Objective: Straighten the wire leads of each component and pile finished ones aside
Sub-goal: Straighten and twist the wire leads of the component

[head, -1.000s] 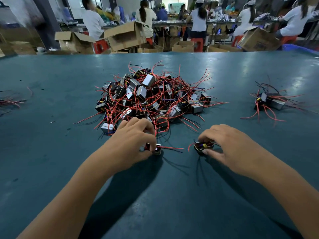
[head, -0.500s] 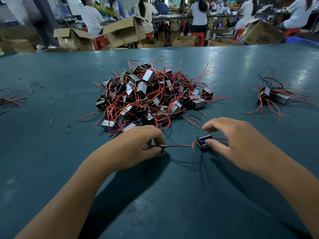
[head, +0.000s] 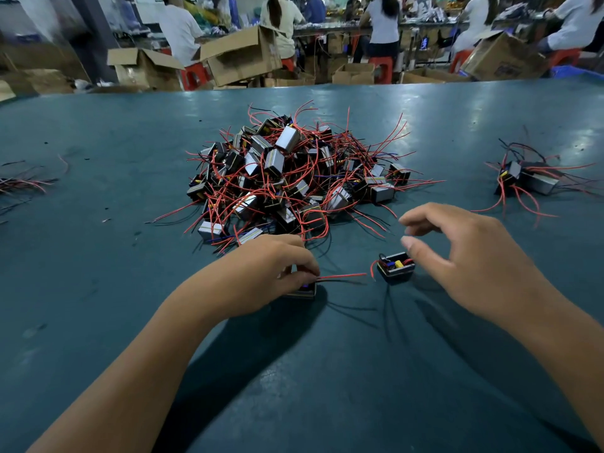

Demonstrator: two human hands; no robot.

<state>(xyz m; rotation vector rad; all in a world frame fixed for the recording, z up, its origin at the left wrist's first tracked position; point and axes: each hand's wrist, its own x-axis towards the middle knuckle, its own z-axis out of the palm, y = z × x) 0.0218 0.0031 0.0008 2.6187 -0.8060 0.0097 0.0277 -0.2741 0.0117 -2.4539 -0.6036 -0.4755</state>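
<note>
Teal table (head: 98, 289): my left hand (head: 261, 276) curls down over one component (head: 305, 289), pinching it against the surface, leads (head: 343, 276) pointing right. My right hand (head: 474, 256) hovers released, fingers spread, above a second component (head: 396, 268). Main pile (head: 287, 178) lies beyond.

My left hand (head: 261, 276) grips a small boxed component (head: 305, 290) against the teal tabletop (head: 98, 256), its red and black leads (head: 340, 278) running out flat to the right. My right hand (head: 474, 259) hovers just right of a second component (head: 396, 267), fingers loosely curved and apart from it, holding nothing. Beyond both hands, a big tangled heap of components (head: 287, 178) sprawls mid-table. A smaller pile (head: 528, 179) lies far right; loose wires (head: 23, 184) trail at the left edge. Past the tabletop, seated workers (head: 380, 19) and open cardboard boxes (head: 242, 55) fill the background.
</note>
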